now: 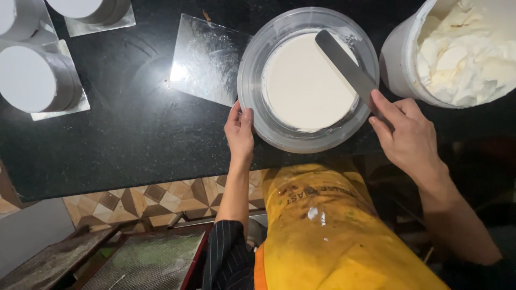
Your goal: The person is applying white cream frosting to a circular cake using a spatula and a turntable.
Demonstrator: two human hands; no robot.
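Your left hand (239, 129) steadies the clear tub (308, 79); hold it firm. Your right hand (406, 134) grips the spatula (346, 69); keep its blade flat on the cream.

White tub of cream (457, 53), silver board (207, 59), round cakes (32, 80).
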